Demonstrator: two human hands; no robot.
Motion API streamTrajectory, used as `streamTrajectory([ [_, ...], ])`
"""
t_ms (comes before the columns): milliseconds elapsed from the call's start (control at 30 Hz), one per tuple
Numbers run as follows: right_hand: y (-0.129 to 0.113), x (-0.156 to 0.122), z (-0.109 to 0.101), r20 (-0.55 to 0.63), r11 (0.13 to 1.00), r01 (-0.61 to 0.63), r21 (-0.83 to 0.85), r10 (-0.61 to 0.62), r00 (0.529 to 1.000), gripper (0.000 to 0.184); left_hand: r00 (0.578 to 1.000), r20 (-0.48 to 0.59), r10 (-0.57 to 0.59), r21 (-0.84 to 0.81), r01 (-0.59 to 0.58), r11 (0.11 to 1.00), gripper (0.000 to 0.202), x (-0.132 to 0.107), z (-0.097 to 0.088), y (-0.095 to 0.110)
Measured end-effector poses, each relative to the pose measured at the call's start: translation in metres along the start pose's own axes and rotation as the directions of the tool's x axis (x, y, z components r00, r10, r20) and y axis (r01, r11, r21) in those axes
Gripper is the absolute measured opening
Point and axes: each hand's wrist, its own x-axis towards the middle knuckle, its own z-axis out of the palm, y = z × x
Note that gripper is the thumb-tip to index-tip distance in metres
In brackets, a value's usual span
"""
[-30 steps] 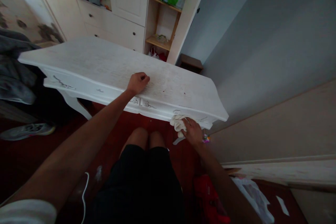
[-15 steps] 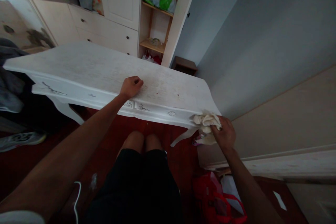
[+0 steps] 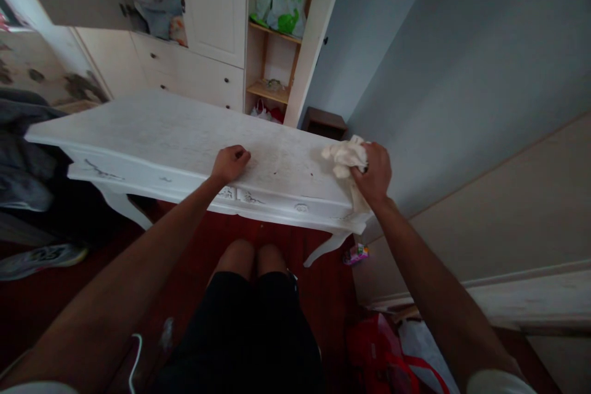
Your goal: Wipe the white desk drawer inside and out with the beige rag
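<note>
A white table [image 3: 152, 129] with carved drawer fronts stands before me, its top marked with grey smudges and small dark specks. My left hand [image 3: 231, 163] rests near the front edge of the top, its fingers curled closed with nothing visible in them. At the right end, my right hand [image 3: 376, 173] grips a bunched cream cloth [image 3: 344, 157] over the tabletop. Part of the cloth hangs down past the table's front corner. The palm side of my right hand is hidden.
Behind the table stands a white cabinet [image 3: 212, 12] with plastic bags [image 3: 286, 0] on a shelf. A grey wall [image 3: 462, 74] borders the right. On the red floor lie a red bag [image 3: 373, 351], a small pink packet [image 3: 355, 253], a white cable [image 3: 135, 360] and a shoe [image 3: 44, 260].
My right hand and the cloth have moved up and left, from the table's front right corner onto the top. My left hand stays at the same spot on the table. The view has shifted slightly.
</note>
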Motion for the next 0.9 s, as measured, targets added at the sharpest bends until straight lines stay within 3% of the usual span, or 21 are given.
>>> streamTrajectory([
  [100, -0.018, -0.016, 0.036, 0.239, 0.999, 0.038, 0.013, -0.04, 0.97, 0.049, 1.0, 0.003, -0.005, -0.002, 0.005, 1.0, 0.03, 0.0, -0.001, 0.001],
  [233, -0.032, -0.027, 0.055, 0.266, 0.998, -0.065, -0.004, 0.064, 0.962, 0.052, 1.0, 0.02, -0.013, -0.024, 0.014, 1.0, 0.03, 0.0, -0.002, 0.001],
  [333, -0.027, -0.027, 0.051, 0.298, 0.998, -0.051, 0.035, 0.038, 0.954, 0.053, 1.0, 0.011, -0.012, -0.041, 0.012, 0.999, 0.029, 0.0, -0.002, 0.001],
  [533, -0.009, -0.033, 0.027, 0.353, 0.983, 0.09, 0.162, -0.142, 0.925, 0.073, 1.0, -0.003, -0.007, -0.049, 0.007, 0.999, 0.029, -0.001, -0.001, 0.001],
  [600, -0.006, -0.039, 0.02, 0.368, 0.992, 0.02, 0.126, -0.066, 0.928, 0.082, 1.0, 0.0, -0.002, -0.049, 0.002, 0.999, 0.029, -0.001, -0.001, 0.001],
  [633, -0.004, -0.043, 0.017, 0.382, 0.993, -0.074, 0.089, 0.034, 0.923, 0.086, 1.0, 0.002, 0.0, -0.052, 0.0, 0.999, 0.029, -0.001, -0.001, 0.001],
  [667, -0.003, -0.046, 0.016, 0.408, 0.977, -0.21, 0.049, 0.172, 0.897, 0.09, 1.0, 0.003, 0.0, -0.057, 0.0, 0.998, 0.029, -0.001, -0.001, 0.001],
  [700, -0.002, -0.049, 0.016, 0.44, 0.933, -0.359, 0.012, 0.318, 0.84, 0.094, 1.0, 0.003, 0.0, -0.06, 0.0, 0.998, 0.029, -0.001, -0.001, 0.001],
  [767, -0.001, -0.051, 0.017, 0.503, 0.806, -0.591, -0.039, 0.527, 0.685, 0.102, 1.0, 0.001, -0.001, -0.038, 0.001, 0.999, 0.029, -0.001, 0.0, 0.001],
  [800, -0.002, -0.051, 0.018, 0.527, 0.755, -0.654, -0.048, 0.575, 0.625, 0.106, 1.0, -0.003, 0.0, -0.013, 0.0, 1.0, 0.029, -0.001, 0.0, 0.002],
  [867, -0.007, -0.045, 0.022, 0.551, 0.707, -0.706, -0.048, 0.608, 0.572, 0.111, 1.0, -0.008, 0.009, 0.03, -0.008, 1.0, 0.029, -0.002, 0.001, 0.003],
  [900, -0.011, -0.041, 0.023, 0.556, 0.714, -0.699, -0.033, 0.594, 0.581, 0.113, 1.0, -0.01, 0.015, 0.055, -0.014, 0.998, 0.03, -0.002, 0.001, 0.003],
])
